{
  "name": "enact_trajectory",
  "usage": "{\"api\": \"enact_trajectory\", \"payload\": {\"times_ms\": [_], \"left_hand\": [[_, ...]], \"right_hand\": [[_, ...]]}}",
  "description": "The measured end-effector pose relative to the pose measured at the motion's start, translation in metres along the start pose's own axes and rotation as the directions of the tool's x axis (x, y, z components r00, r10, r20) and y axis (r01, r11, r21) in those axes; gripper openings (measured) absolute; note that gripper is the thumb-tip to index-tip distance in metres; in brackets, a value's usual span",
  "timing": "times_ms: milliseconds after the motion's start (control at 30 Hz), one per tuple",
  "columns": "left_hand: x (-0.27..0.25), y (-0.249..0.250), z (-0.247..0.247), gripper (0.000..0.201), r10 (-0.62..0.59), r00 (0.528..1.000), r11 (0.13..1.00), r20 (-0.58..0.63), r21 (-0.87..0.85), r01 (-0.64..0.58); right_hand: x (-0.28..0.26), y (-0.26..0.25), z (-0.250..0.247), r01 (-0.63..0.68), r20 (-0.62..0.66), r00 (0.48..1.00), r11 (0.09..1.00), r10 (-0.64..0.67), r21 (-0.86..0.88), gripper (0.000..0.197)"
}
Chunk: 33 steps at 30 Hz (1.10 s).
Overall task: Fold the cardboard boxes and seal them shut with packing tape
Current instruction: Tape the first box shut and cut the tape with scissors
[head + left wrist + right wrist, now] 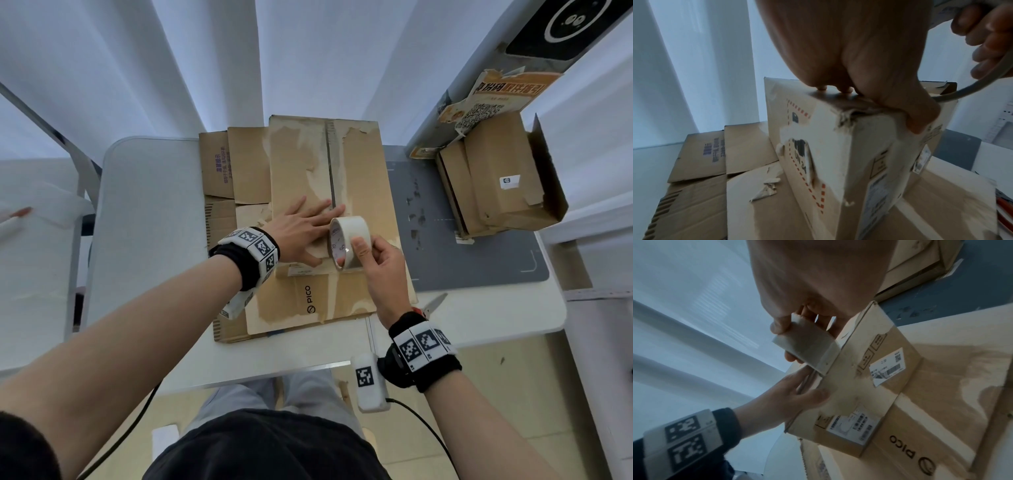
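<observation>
Box (pixel 329 192) flaps closed, left hand (pixel 301 229) pressing; right hand (pixel 380 263) grips tape roll (pixel 347 240).

We seem to be at a makeshift packing station in an office-like room. A plain white worktop (pixel 144 212) carries a grey cutting mat (pixel 479 260), flattened cardboard boxes (pixel 236 171) bearing torn tape and shipping labels, and scissors (pixel 433 305) at its edge. White curtains (pixel 171 68) hang behind, a pale tiled floor (pixel 496 394) lies below, and a pillar (pixel 455 102) on the right carries a peeling poster with a QR code (pixel 479 114).
</observation>
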<state>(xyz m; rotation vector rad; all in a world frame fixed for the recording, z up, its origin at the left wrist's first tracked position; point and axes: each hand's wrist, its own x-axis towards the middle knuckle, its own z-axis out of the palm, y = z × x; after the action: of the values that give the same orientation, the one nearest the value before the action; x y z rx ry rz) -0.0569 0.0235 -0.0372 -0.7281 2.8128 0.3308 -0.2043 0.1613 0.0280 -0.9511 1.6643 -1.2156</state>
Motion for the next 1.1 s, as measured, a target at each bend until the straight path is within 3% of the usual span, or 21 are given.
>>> {"api": "enact_trajectory", "payload": {"times_ms": [200, 333, 633, 967, 1100], "left_hand": [[-0.008, 0.004, 0.002, 0.091, 0.061, 0.997, 0.998, -0.049, -0.01, -0.062], [-0.007, 0.003, -0.001, 0.09, 0.046, 0.998, 0.999, -0.045, -0.023, -0.047], [-0.008, 0.009, -0.003, 0.08, 0.019, 0.999, 0.999, -0.035, -0.03, -0.02], [-0.009, 0.01, 0.003, 0.086, 0.008, 0.999, 0.998, -0.036, -0.065, -0.01], [-0.01, 0.011, -0.001, 0.083, 0.015, 1.0, 0.999, -0.027, -0.049, -0.017]], "right_hand": [[-0.017, 0.021, -0.016, -0.052, 0.063, 0.997, 0.999, 0.051, 0.009, 0.043], [-0.019, 0.023, -0.015, -0.052, 0.123, 0.991, 0.998, 0.049, 0.024, 0.014], [-0.012, 0.018, -0.009, -0.024, 0.051, 0.998, 1.0, 0.023, 0.011, 0.012], [-0.009, 0.01, -0.002, -0.03, -0.034, 0.999, 0.999, 0.031, 0.018, 0.012], [0.001, 0.0, 0.001, -0.067, 0.0, 0.998, 0.998, 0.067, 0.012, 0.02]]}}
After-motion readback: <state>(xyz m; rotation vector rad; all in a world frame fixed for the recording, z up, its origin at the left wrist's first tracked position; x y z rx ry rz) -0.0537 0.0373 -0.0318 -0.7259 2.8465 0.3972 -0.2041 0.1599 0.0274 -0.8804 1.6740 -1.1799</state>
